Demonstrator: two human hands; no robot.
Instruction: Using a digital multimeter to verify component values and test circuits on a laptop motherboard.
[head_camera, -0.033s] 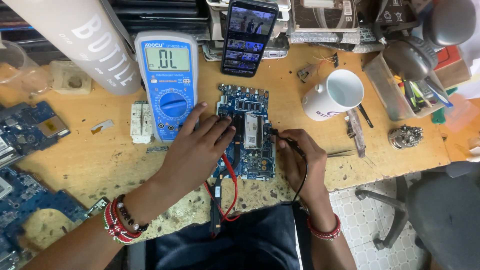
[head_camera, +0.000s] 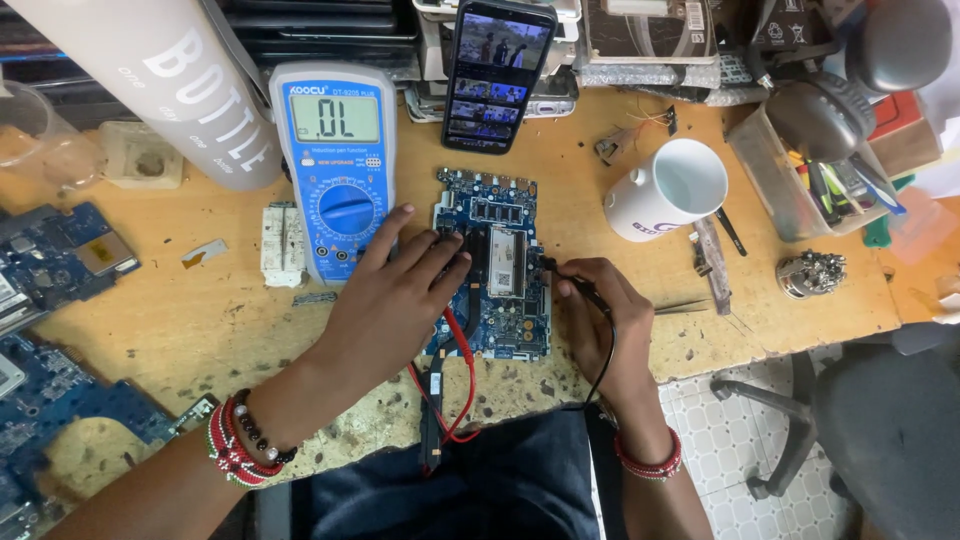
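Blue circuit board (head_camera: 497, 270) lies flat on the tabletop (head_camera: 180, 330) just right of the blue multimeter (head_camera: 335, 165); I read the left hand (head_camera: 395, 295) as pressed on its left edge, fingers (head_camera: 440, 252) curled over a red-leaded probe (head_camera: 462, 345), steadying it. Right hand (head_camera: 600, 310), at the board's right edge, pinches a black probe (head_camera: 565, 275), tip on the board. Room is tight: white mug (head_camera: 665, 190) right of the board, phone (head_camera: 497, 75) beyond it, tabletop lip close below.

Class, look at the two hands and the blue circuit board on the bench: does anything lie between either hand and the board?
Nothing visible does. The left hand rests directly on the circuit board, over the red lead. The right hand sits at the board's right edge, its black probe tip reaching the board.
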